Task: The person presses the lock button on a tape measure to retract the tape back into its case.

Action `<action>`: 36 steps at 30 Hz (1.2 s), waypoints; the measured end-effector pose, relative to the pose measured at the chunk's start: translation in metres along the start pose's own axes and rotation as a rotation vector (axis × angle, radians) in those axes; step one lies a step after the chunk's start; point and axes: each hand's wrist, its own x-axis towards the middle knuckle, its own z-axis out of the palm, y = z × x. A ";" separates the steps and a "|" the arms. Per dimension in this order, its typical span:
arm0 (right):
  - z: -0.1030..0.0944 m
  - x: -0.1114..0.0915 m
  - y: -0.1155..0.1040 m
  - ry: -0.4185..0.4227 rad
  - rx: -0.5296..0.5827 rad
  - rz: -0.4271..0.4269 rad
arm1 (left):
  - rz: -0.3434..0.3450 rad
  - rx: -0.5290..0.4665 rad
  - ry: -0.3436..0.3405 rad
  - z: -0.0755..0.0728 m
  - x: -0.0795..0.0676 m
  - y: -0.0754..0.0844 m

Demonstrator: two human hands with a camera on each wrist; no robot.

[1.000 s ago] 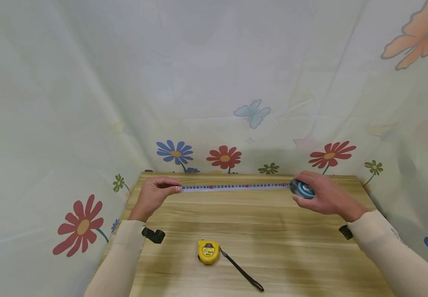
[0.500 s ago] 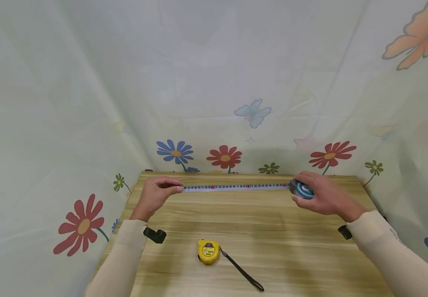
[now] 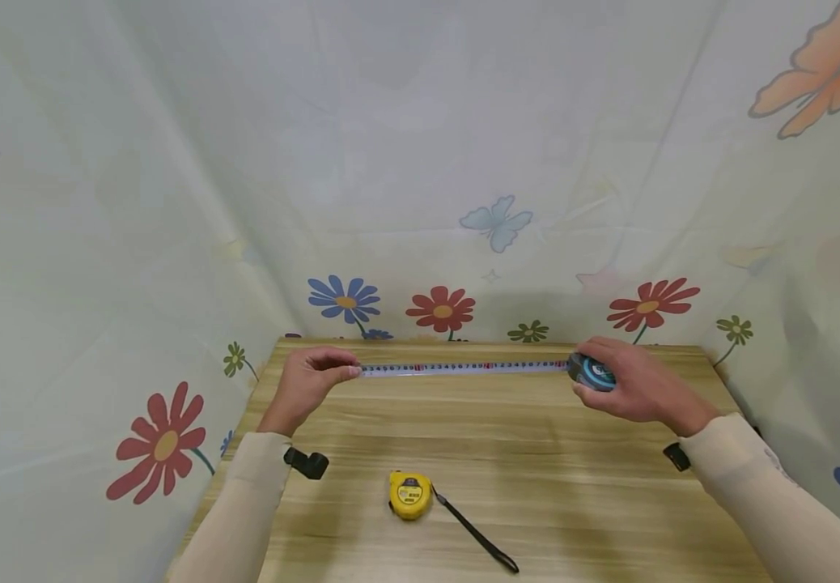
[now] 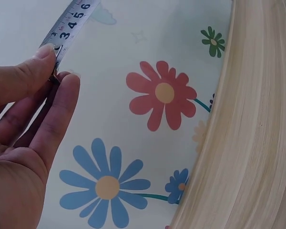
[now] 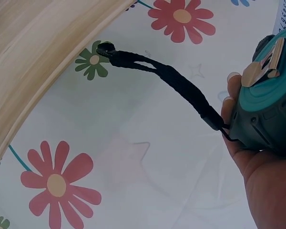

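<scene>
The step in hand looks like holding a tape measure drawn out: the left hand [image 3: 307,385] pinches the end of the blade [image 3: 456,368] between thumb and fingers, while the right hand [image 3: 642,385] grasps the dark-and-blue case [image 3: 593,372]. The blade runs straight between them across the far part of the desk [image 3: 529,457], seemingly lifted off it. The next move, whether paying out more or letting it run back, calls for a firm pinch and a steady, level case. A yellow tape measure [image 3: 410,495] lies untouched nearer the person, its black strap [image 3: 476,530] trailing to the right.

As for writing, 3, 4, 5 and 6 read clearly on the blade in the left wrist view, and red blocks break up its black digits. The yellow case's label and the marking on the dark case are too small to read.
</scene>
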 end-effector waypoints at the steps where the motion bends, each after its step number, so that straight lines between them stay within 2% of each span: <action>1: 0.000 0.000 0.000 0.000 -0.002 0.000 | -0.001 -0.003 0.001 0.000 0.000 0.000; 12: -0.001 0.000 -0.001 -0.005 -0.007 0.010 | -0.012 0.001 0.012 0.001 0.001 -0.002; 36: 0.001 0.003 -0.002 0.001 -0.004 -0.007 | 0.029 -0.010 0.005 0.006 0.000 -0.003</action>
